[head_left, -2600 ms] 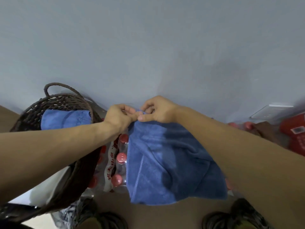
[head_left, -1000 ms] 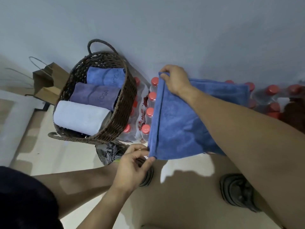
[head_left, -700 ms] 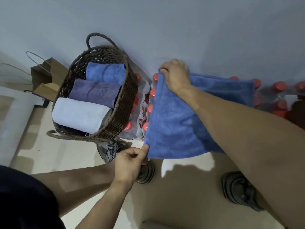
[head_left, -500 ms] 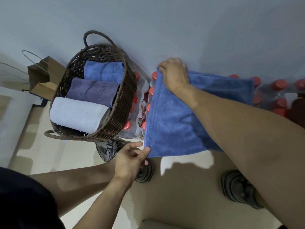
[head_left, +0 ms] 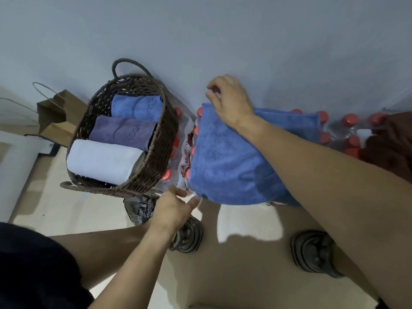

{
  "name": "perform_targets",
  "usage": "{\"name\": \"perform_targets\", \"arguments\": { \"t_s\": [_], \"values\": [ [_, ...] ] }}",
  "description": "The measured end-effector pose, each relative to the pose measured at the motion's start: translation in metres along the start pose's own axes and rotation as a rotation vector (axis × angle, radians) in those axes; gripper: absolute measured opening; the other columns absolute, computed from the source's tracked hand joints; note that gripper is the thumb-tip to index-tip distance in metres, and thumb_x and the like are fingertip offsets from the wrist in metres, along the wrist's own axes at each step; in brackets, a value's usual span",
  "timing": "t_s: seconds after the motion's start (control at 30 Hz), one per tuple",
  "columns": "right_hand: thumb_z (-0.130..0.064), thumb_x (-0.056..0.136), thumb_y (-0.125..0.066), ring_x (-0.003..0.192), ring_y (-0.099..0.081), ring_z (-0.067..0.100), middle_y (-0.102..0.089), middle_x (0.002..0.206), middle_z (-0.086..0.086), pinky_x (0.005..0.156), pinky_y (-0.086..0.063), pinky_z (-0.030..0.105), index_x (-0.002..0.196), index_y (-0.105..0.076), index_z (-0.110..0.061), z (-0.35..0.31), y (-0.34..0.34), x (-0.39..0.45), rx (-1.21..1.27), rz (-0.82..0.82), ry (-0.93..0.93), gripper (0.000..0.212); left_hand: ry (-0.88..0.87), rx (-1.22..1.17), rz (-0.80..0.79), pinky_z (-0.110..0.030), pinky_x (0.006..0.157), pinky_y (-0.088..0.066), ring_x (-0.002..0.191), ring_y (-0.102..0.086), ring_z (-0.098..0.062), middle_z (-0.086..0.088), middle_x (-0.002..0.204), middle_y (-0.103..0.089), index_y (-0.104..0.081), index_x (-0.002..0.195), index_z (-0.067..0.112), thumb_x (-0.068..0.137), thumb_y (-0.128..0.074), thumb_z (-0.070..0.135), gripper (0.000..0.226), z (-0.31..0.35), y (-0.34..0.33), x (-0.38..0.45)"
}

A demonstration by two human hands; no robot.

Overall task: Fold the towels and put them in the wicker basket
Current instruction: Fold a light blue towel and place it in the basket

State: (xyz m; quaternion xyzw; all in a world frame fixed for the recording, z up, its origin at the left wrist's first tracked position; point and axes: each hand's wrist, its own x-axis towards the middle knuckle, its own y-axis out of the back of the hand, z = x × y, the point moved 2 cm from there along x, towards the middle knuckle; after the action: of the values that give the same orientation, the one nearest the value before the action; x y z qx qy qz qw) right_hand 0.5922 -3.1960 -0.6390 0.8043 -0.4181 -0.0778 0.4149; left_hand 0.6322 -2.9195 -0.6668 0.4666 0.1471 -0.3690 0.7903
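A person looks down at a blue towel (head_left: 231, 161) spread flat over shrink-wrapped packs of red-capped water bottles (head_left: 347, 134) that stand against a pale wall. The right hand (head_left: 231, 103) hovers at the towel's far left corner, fingers loosely curled and holding nothing, wrist over the cloth. The left hand (head_left: 176, 208) sits at the near left corner, fingers fairly straight, fingertips just at the hem; whether they pinch the cloth cannot be told.

Just to the left stands a brown wicker basket (head_left: 162, 152), already holding three rolled towels: blue, purple and white.

The step looks to be the next fold or roll of the flat towel. To do it well, both hands should take the left edge at its two corners, keep the edges lined up, and smooth out creases over the uneven bottle caps before turning it over.
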Motion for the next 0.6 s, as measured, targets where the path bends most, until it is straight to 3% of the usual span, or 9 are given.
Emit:
{"name": "perform_targets", "arguments": {
  "t_s": [0.1, 0.23, 0.3, 0.43, 0.6],
  "values": [
    [-0.021, 0.096, -0.057, 0.089, -0.056, 0.011, -0.058, 0.104, 0.003, 0.086, -0.047, 0.027, 0.11, -0.062, -0.01, -0.001, 0.03, -0.015, 0.106, 0.031, -0.002, 0.019, -0.378, 0.028, 0.201, -0.029, 0.061, -0.045, 0.069, -0.063, -0.016, 0.006, 0.072, -0.064, -0.055, 0.086, 0.025, 0.086, -0.067, 0.025, 0.012, 0.041, -0.002, -0.012],
    [-0.017, 0.088, -0.061, 0.09, -0.063, 0.022, -0.068, 0.092, 0.004, 0.087, -0.05, 0.035, 0.101, -0.066, -0.013, 0.023, 0.071, -0.04, 0.011, -0.032, -0.137, 0.014, -0.721, 0.118, 0.12, -0.036, 0.085, -0.047, 0.09, -0.06, -0.022, 0.0, 0.09, -0.065, -0.066, 0.089, 0.017, 0.084, -0.063, 0.014, 0.006, 0.105, -0.032, -0.015],
    [-0.018, 0.086, -0.061, 0.097, -0.065, 0.027, -0.071, 0.1, 0.007, 0.089, -0.051, 0.036, 0.101, -0.066, -0.015, 0.049, 0.092, -0.056, -0.082, -0.056, -0.294, 0.016, -0.833, 0.166, 0.069, -0.037, 0.094, -0.043, 0.099, -0.058, -0.026, -0.006, 0.101, -0.066, -0.068, 0.096, 0.013, 0.084, -0.063, 0.013, 0.013, 0.137, -0.052, -0.009],
    [-0.015, 0.084, -0.062, 0.102, -0.064, 0.032, -0.071, 0.103, 0.014, 0.091, -0.051, 0.035, 0.101, -0.066, -0.01, 0.106, 0.133, -0.1, -0.186, 0.028, -0.554, 0.018, -0.989, 0.284, 0.041, -0.042, 0.093, -0.043, 0.099, -0.058, -0.033, -0.013, 0.1, -0.066, -0.069, 0.096, 0.009, 0.087, -0.058, 0.011, 0.013, 0.184, -0.086, 0.006],
    [-0.017, 0.086, -0.067, 0.103, -0.061, 0.031, -0.069, 0.1, 0.015, 0.091, -0.045, 0.033, 0.109, -0.061, -0.004, 0.142, 0.137, -0.129, -0.052, 0.114, -0.589, 0.027, -1.116, 0.488, 0.051, -0.048, 0.091, -0.043, 0.1, -0.056, -0.039, -0.018, 0.103, -0.064, -0.066, 0.104, 0.007, 0.087, -0.057, 0.007, 0.019, 0.221, -0.095, 0.044]
  ]
}}
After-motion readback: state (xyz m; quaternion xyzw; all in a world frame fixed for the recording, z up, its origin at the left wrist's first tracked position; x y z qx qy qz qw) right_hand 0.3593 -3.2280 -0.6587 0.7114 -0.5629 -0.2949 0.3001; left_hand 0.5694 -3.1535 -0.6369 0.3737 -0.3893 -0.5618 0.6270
